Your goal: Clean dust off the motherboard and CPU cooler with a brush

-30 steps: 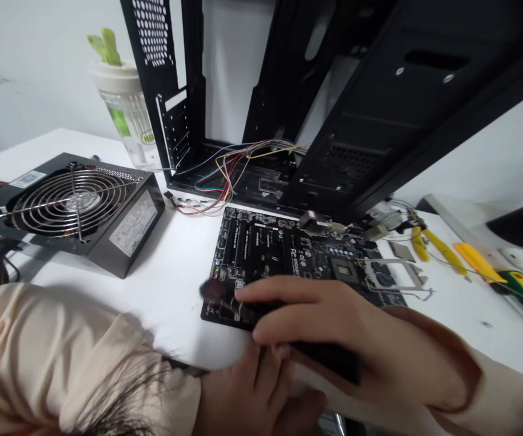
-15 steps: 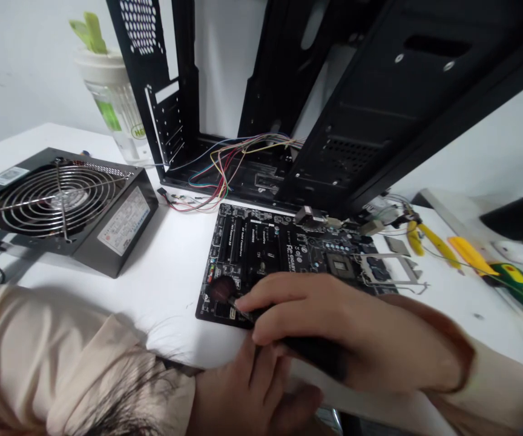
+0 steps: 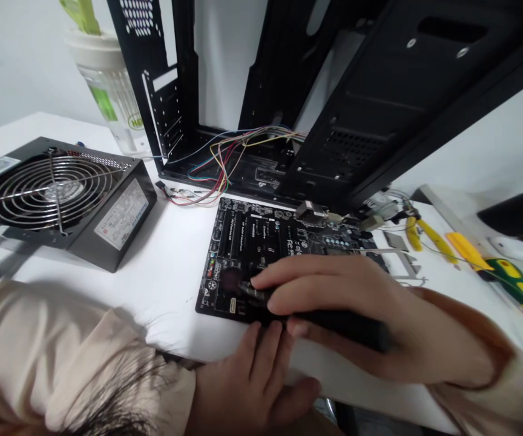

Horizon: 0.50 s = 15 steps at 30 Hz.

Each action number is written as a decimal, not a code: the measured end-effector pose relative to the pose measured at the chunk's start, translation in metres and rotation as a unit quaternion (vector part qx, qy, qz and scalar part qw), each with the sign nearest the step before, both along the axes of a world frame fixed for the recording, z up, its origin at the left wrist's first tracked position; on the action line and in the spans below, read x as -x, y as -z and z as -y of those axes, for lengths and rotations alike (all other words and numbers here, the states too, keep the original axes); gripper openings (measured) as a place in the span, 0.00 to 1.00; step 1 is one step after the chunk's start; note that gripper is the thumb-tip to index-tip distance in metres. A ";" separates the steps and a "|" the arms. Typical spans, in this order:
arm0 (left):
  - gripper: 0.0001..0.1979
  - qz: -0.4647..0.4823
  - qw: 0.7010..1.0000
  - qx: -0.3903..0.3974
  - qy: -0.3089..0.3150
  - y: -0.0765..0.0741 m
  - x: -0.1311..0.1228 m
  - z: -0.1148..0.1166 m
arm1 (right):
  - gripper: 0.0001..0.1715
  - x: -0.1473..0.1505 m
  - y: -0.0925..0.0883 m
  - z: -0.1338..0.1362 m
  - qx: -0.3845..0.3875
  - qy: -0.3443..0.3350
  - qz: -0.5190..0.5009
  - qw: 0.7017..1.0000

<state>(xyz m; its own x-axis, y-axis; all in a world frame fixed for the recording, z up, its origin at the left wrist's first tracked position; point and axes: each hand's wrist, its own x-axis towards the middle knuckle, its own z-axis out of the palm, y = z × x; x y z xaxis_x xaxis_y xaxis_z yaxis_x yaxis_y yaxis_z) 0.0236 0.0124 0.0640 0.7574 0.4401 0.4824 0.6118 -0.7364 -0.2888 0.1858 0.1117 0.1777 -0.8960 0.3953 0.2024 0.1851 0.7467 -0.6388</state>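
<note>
A black computer motherboard (image 3: 243,254) lies flat on the white table (image 3: 166,284), in front of the case. My right hand (image 3: 347,303) grips a black-handled screwdriver (image 3: 347,327), with its metal shaft reaching down to the board's lower left area. The hand hides the board's right part, and the exact tip contact is hidden. My left hand (image 3: 247,381) rests below, its spread fingers touching the board's front edge and holding nothing.
An upright black PC case (image 3: 356,109) with loose coloured wires (image 3: 229,160) stands behind the board. A power supply unit (image 3: 57,200) sits at left, a plastic tumbler (image 3: 105,91) behind it. Yellow-handled pliers (image 3: 429,239) lie at right. Hair and a beige sleeve cover the lower left.
The right hand and screwdriver have shifted up and over the board, the handle now lying more level. The view has tilted slightly, and the left hand has stayed at the board's edge.
</note>
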 end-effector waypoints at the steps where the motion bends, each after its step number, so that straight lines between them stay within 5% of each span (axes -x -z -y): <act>1: 0.18 0.009 1.000 -0.004 -0.001 0.001 0.000 0.000 | 0.11 0.000 0.000 0.000 -0.005 0.002 0.008 1.000; 5: 0.18 -0.008 1.000 0.014 0.001 0.000 0.000 0.000 | 0.08 -0.001 0.002 -0.001 0.040 -0.047 0.014 0.998; 11: 0.18 -0.012 1.000 0.012 0.005 -0.003 0.000 0.000 | 0.09 0.001 0.005 0.003 -0.004 0.019 0.002 1.000; 15: 0.16 0.007 0.999 0.035 -0.007 -0.006 0.000 0.000 | 0.05 0.002 0.004 0.006 0.058 0.007 0.010 0.998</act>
<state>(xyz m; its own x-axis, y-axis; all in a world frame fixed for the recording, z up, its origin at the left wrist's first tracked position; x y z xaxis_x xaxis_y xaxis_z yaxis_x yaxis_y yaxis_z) 0.0240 0.0126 0.0697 0.7443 0.4831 0.4611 0.6256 -0.7460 -0.2283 0.1835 0.1057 0.1742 -0.8940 0.4271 0.1356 0.2087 0.6647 -0.7174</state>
